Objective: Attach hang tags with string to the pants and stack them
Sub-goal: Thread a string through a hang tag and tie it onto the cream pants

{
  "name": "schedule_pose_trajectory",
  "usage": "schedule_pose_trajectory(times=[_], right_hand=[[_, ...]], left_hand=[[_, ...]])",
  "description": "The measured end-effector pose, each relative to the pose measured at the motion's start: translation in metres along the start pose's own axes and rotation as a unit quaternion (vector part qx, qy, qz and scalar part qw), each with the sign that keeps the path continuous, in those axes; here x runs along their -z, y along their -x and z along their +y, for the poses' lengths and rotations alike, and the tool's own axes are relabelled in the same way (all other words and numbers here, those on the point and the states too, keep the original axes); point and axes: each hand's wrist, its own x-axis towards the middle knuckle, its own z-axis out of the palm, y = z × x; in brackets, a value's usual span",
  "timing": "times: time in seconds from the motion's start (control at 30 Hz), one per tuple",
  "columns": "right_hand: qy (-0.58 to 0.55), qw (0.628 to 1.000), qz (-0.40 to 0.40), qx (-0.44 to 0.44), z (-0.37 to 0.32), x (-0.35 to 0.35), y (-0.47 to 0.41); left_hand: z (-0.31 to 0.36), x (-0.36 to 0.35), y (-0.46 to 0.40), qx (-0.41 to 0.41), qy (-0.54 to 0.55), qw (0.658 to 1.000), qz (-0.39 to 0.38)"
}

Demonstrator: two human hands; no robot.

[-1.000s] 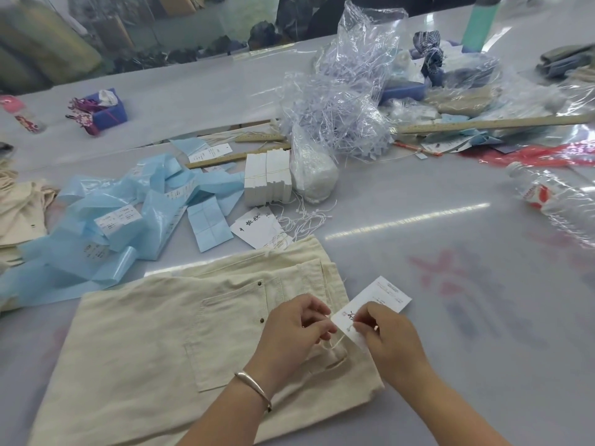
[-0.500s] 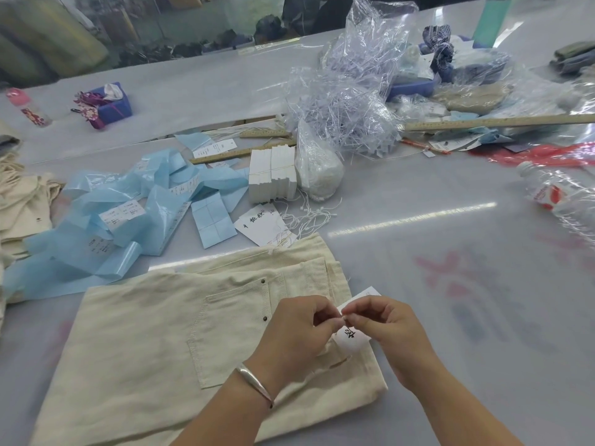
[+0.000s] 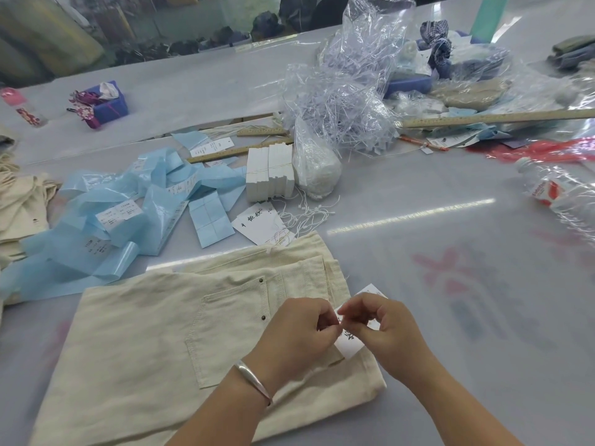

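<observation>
Both hands, left hand and right hand, pinch string over the hang tag at the pants' 3 o'clock edge. Bare table lies beyond. The tag is more covered than before.

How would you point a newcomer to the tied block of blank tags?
Start at the cream pants near the hands and look up past the loose printed tag. The white tag block stands upright beside a bag of string; only it is bound by a thin band.

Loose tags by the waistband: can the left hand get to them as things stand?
Probably yes, once freed. The left hand is pinching string at the tag with the right hand; only flat pants lie before the loose tags.
</observation>
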Motion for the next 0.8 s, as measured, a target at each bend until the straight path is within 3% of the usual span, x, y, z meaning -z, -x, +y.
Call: schedule_pose_trajectory(times=[0.23,0.47,0.57,0.7,0.73,0.8], right_hand=[[-0.074,0.997,-0.037,-0.011,-0.002,0.006,-0.003],[-0.065,0.995,-0.071,-0.039,-0.007,-0.010,-0.004],[0.077,0.994,-0.058,-0.049,-0.012,-0.022,-0.018],[0.271,0.960,0.071,0.000,-0.021,-0.042,-0.043],[0.320,0.943,0.092,-0.007,-0.021,-0.047,-0.051],[0.425,0.897,0.070,-0.100,-0.017,-0.056,-0.066]], left_hand=[[-0.013,0.010,-0.003,-0.011,0.105,0.993,-0.058],[-0.039,0.010,0.002,0.024,0.082,0.996,0.009],[-0.050,0.010,0.013,0.054,0.069,0.994,0.059],[-0.092,0.040,0.037,0.141,0.004,0.982,0.124],[-0.109,0.054,0.050,0.190,-0.028,0.969,0.157],[-0.147,0.084,0.084,0.317,-0.113,0.915,0.221]])
